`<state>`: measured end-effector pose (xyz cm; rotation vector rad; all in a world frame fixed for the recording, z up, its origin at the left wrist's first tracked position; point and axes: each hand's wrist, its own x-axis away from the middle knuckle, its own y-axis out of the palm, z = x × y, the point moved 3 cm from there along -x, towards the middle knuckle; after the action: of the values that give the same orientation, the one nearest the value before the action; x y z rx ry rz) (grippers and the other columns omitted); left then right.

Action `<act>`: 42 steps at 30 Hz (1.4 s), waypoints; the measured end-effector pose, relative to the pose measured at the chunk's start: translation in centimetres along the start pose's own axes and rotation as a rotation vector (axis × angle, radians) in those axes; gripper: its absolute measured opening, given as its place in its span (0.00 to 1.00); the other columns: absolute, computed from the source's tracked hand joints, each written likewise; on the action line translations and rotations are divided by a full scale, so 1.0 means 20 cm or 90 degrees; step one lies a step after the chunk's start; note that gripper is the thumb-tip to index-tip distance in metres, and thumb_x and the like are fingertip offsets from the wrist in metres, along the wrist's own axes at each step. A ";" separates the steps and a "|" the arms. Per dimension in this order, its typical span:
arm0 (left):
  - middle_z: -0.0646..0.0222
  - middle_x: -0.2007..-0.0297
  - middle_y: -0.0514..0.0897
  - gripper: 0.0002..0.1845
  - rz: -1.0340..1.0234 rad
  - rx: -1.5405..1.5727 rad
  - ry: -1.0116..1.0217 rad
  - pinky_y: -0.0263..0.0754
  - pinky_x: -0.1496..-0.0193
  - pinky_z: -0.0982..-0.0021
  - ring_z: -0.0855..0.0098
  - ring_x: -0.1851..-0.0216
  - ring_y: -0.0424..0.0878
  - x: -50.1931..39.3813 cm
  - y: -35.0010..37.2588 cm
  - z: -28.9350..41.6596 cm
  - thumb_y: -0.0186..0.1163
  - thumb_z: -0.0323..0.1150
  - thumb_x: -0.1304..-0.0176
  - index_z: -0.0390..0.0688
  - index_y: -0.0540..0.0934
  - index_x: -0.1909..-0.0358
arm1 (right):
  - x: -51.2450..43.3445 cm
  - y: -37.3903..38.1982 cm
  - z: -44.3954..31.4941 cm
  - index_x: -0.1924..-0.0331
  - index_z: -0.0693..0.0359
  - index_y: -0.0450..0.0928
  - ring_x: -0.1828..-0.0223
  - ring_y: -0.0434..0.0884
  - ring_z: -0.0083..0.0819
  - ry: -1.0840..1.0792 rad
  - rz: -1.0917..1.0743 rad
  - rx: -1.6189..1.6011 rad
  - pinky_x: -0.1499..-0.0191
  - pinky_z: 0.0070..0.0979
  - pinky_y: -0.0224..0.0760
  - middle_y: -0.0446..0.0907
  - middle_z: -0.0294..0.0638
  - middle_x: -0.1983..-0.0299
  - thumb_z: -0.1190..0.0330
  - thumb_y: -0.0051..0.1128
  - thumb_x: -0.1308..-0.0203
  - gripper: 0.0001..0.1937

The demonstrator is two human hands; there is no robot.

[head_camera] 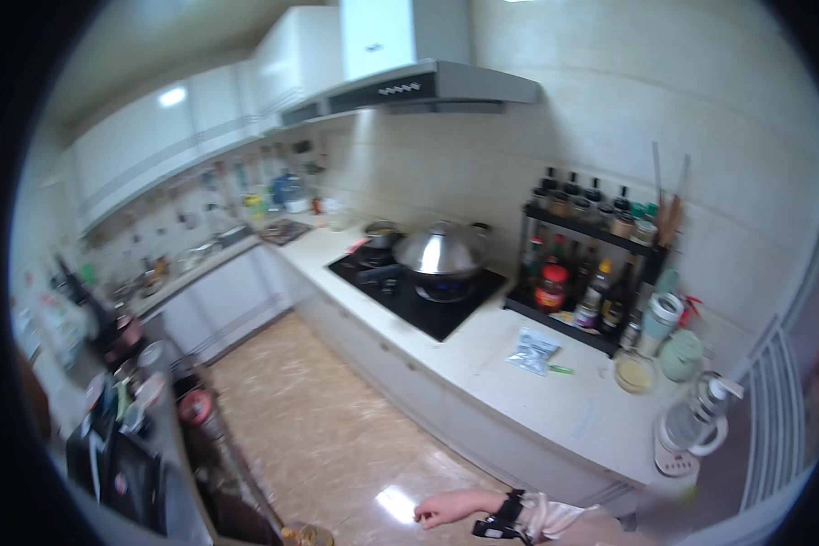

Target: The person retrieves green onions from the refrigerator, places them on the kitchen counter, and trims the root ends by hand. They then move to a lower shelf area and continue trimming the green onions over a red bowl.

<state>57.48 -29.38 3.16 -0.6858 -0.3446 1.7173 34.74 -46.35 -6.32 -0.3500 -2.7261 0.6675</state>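
My right hand [443, 508] is low in the picture, over the tiled floor beside the counter. Its fingers are loosely bent and a little apart, with nothing seen in them; a black strap with a small device circles the wrist. My left hand is out of view. Across the counter [481, 379], a lidded wok [440, 252] stands on the black cooktop [409, 300], with a smaller pan [381, 235] behind it to the left. A clear plastic packet [534, 350] lies near a small green item [560, 370].
A black rack [587, 232] holds jars and bottles. Right of it stand a bowl [633, 374], a green container [680, 356] and a glass electric kettle [686, 426]. A range hood [416, 89] hangs above the wok. Cluttered shelving [177, 471] borders the floor at left.
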 end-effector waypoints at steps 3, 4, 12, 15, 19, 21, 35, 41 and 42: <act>0.63 0.75 0.76 0.05 -0.096 0.040 -0.005 0.68 0.70 0.71 0.69 0.75 0.74 -0.41 -0.04 -0.09 0.57 0.25 0.37 0.35 0.80 0.63 | -0.08 -0.21 0.11 0.52 0.65 0.75 0.58 0.79 0.36 0.043 0.115 -0.052 0.55 0.32 0.72 0.80 0.47 0.61 0.59 0.53 0.38 0.18; 0.63 0.75 0.76 0.05 -0.134 0.036 0.015 0.68 0.70 0.70 0.68 0.74 0.74 -0.53 -0.04 -0.09 0.57 0.25 0.37 0.36 0.80 0.63 | -0.06 -0.26 0.16 0.52 0.66 0.75 0.57 0.79 0.37 0.058 0.177 -0.071 0.53 0.32 0.72 0.80 0.47 0.61 0.59 0.54 0.38 0.19; 0.58 0.67 0.76 0.06 -0.342 0.023 0.158 0.70 0.63 0.63 0.54 0.66 0.75 -1.26 0.14 -0.27 0.58 0.27 0.38 0.40 0.79 0.60 | -0.05 -0.54 0.75 0.46 0.58 0.73 0.44 0.70 0.47 0.344 0.388 -0.009 0.43 0.40 0.64 0.73 0.49 0.47 0.57 0.56 0.43 0.23; 0.57 0.64 0.78 0.07 -0.384 -0.009 0.223 0.72 0.61 0.60 0.51 0.62 0.77 -1.52 0.20 -0.36 0.58 0.26 0.39 0.41 0.79 0.59 | -0.18 -0.63 0.94 0.42 0.53 0.71 0.37 0.61 0.50 0.457 0.397 0.028 0.39 0.47 0.59 0.68 0.48 0.42 0.55 0.57 0.45 0.26; 0.57 0.62 0.78 0.09 -0.396 -0.094 0.212 0.73 0.61 0.58 0.49 0.61 0.77 -1.78 0.16 -0.50 0.57 0.24 0.41 0.43 0.80 0.59 | -0.52 -0.76 1.06 0.39 0.50 0.68 0.34 0.55 0.51 0.436 0.353 0.025 0.37 0.49 0.54 0.63 0.47 0.37 0.54 0.59 0.48 0.30; 0.58 0.62 0.78 0.10 -0.371 -0.127 0.215 0.73 0.62 0.58 0.49 0.61 0.77 -1.92 0.12 -0.56 0.58 0.25 0.41 0.43 0.79 0.58 | -0.70 -0.96 1.12 0.38 0.50 0.67 0.33 0.53 0.52 0.430 0.338 0.048 0.37 0.51 0.53 0.59 0.49 0.34 0.55 0.60 0.48 0.31; 0.57 0.61 0.78 0.09 -0.290 -0.124 0.117 0.72 0.58 0.59 0.50 0.59 0.77 -2.76 -0.35 -1.44 0.58 0.25 0.43 0.41 0.79 0.60 | -2.14 -1.91 1.45 0.41 0.51 0.71 0.28 0.43 0.59 0.446 0.342 0.232 0.39 0.62 0.49 0.44 0.56 0.28 0.60 0.61 0.51 0.29; 0.55 0.61 0.78 0.10 -0.352 -0.160 0.090 0.73 0.57 0.60 0.49 0.58 0.77 -3.22 -0.54 -1.89 0.55 0.25 0.40 0.42 0.78 0.57 | -2.50 -2.32 1.68 0.49 0.53 0.79 0.29 0.46 0.59 0.623 0.425 0.211 0.37 0.58 0.47 0.44 0.55 0.28 0.64 0.58 0.52 0.22; 0.57 0.61 0.79 0.09 -0.354 -0.159 0.111 0.73 0.57 0.60 0.51 0.59 0.77 -3.28 -0.56 -1.94 0.55 0.27 0.39 0.42 0.78 0.57 | -2.56 -2.33 1.72 0.49 0.53 0.79 0.29 0.46 0.59 0.666 0.429 0.209 0.37 0.58 0.47 0.45 0.56 0.28 0.64 0.58 0.52 0.22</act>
<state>98.56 -94.14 -3.82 -0.8227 -0.5729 1.0894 62.22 -116.10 -25.07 -1.1593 -1.4570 0.7668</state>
